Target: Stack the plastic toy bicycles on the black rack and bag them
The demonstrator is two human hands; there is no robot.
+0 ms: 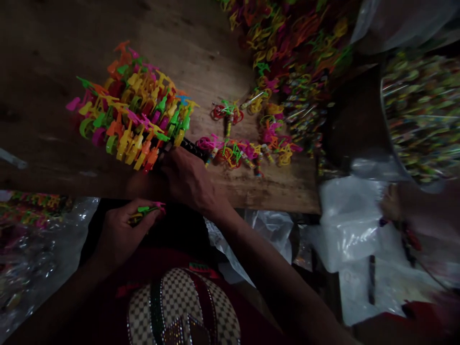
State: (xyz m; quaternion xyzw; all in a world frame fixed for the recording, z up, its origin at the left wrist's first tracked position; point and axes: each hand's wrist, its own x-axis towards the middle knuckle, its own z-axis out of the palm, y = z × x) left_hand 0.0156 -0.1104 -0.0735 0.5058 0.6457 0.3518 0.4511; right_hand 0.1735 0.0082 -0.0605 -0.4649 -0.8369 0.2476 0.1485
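Note:
My left hand [124, 230] is closed in front of the table edge, pinching small green, yellow and pink plastic pieces [145, 209] between thumb and fingers. My right hand [190, 179] lies over the table edge, its fingers curled down in shadow; what they grip is hidden. Just beyond it is a black ridged strip [194, 148], partly covered by the hand. Left of the strip stands a dense cluster of bright plastic pieces [132, 115] in rows, yellow, green, orange and pink. How the cluster joins the strip is not clear.
Small bundles of coloured plastic with striped sticks [233, 153] lie on the wooden table [201, 38]. A large heap of similar pieces [287, 33] is at the back right. A container [386, 129] full of wrapped sticks stands at right. Clear plastic bags [352, 215] hang below it.

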